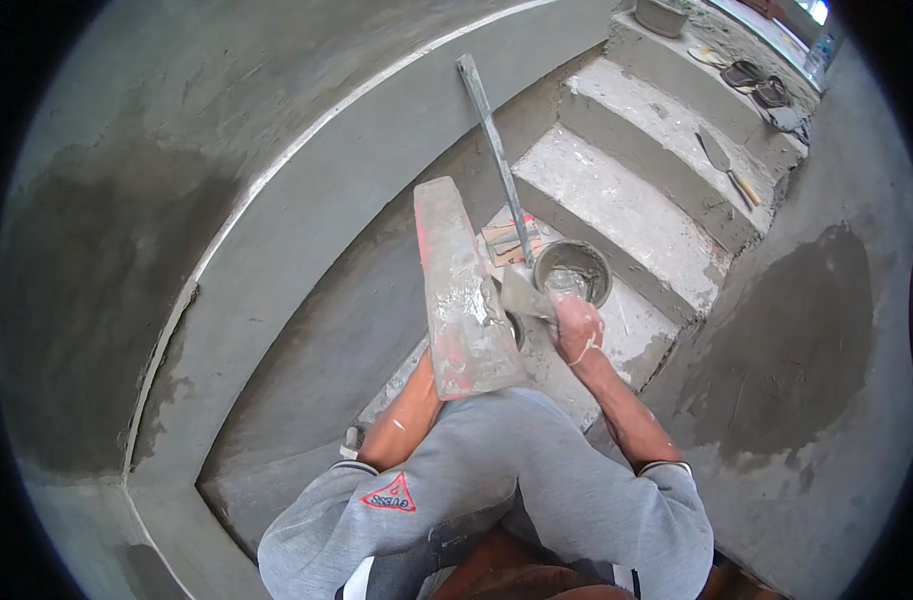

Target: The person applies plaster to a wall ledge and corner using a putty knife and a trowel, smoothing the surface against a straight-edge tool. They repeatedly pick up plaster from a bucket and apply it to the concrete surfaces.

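Observation:
A long, wet grey float board with pink edges (459, 290) is raised in front of me. My left hand (426, 365) is behind it at the lower left, its fingers hidden. My right hand (579, 330) is closed on a small trowel (525, 298), slightly blurred, whose blade is near the board's right edge. Just beyond that hand sits a round bucket (602, 270) with grey wet mix in it. Another round container (517, 331) is mostly hidden behind the board.
A long straightedge (494, 140) leans near the bucket. Concrete steps (617, 215) climb to the upper right, bearing a trowel (717, 155), sandals (747, 78) and a basin (660, 18) higher up. A curved plastered wall (127, 230) runs on the left, another wall (827, 400) on the right.

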{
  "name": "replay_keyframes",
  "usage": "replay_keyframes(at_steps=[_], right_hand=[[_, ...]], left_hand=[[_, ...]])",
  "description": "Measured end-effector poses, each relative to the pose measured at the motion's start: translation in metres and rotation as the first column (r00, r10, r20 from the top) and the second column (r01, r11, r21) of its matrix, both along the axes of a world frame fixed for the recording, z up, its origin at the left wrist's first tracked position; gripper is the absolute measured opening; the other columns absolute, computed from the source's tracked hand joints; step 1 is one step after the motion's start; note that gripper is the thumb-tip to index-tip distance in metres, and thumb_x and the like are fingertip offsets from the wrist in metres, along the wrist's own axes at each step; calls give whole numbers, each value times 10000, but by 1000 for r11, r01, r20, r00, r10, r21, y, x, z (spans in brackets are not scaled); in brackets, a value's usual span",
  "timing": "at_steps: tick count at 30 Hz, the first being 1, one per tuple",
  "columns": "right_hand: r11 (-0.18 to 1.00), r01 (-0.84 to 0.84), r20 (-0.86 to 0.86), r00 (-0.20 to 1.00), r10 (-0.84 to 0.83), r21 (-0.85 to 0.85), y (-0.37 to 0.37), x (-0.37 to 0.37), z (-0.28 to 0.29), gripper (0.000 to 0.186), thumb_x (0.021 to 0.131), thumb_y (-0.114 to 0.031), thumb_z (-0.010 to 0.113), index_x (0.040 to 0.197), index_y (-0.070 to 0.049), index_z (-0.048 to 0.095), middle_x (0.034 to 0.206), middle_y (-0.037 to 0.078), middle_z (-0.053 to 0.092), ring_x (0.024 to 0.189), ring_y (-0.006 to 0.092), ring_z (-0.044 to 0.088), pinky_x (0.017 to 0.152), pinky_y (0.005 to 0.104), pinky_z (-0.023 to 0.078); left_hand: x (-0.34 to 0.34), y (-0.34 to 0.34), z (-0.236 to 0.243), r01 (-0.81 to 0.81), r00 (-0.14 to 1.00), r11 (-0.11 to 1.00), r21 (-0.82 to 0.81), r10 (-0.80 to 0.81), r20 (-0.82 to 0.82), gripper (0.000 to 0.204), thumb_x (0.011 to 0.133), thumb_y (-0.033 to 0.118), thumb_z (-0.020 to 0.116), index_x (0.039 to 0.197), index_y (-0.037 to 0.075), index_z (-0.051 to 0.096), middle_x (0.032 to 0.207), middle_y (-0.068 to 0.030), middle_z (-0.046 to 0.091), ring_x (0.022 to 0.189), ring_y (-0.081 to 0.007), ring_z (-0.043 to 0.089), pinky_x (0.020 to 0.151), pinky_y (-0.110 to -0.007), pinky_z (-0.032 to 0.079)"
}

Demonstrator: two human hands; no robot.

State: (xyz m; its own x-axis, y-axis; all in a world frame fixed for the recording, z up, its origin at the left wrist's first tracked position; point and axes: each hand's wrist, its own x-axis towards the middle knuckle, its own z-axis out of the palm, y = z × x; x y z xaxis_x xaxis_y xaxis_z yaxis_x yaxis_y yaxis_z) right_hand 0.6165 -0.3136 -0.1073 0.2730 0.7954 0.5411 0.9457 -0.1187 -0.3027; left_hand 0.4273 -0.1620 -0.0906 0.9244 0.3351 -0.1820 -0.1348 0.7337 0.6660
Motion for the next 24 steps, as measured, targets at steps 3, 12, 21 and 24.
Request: replay_keyframes(at_steps=[3, 12, 21, 24], right_hand=[[962, 180, -188, 957, -219, -205, -16, 14, -5, 322, 766, -47, 591, 1087, -39, 557, 917, 200, 619, 891, 389, 601, 741, 476, 470], [985, -8, -452, 889, -71, -170, -62, -14, 91, 495, 838, -163, 635, 1286, -30, 474, 1081, 234, 597, 968, 399, 594, 808, 450, 477], [973, 24, -388, 914, -115, -231, -91, -35, 71, 493, 790, -202, 712, 1247, -84, 569, 869, 172, 578, 811, 343, 598, 715, 426, 481], [976, 39, -377, 918, -119, -213, -85, -39, 70, 505, 783, -200, 719, 1250, -82, 569, 828, 155, 561, 773, 327, 588, 690, 416, 477]], left_hand=[[-2, 2, 1, -11, 1000, 1000, -6, 11, 9, 354, 924, 299, 540, 1180, 56, 562, 1066, -72, 619, 923, -195, 627, 778, -345, 545], [23, 16, -7, -149, 983, 984, -99, 158, 92, 361, 927, 304, 539, 1193, 59, 553, 1085, -67, 611, 940, -191, 621, 786, -344, 544], [37, 20, -24, -362, 929, 932, -5, 362, 82, 369, 930, 309, 539, 1205, 62, 544, 1104, -63, 603, 957, -188, 616, 793, -343, 543], [43, 2, -17, -370, 919, 895, 250, 392, -43, 439, 906, 375, 541, 1179, 31, 551, 1096, -78, 602, 953, -179, 603, 814, -350, 518]])
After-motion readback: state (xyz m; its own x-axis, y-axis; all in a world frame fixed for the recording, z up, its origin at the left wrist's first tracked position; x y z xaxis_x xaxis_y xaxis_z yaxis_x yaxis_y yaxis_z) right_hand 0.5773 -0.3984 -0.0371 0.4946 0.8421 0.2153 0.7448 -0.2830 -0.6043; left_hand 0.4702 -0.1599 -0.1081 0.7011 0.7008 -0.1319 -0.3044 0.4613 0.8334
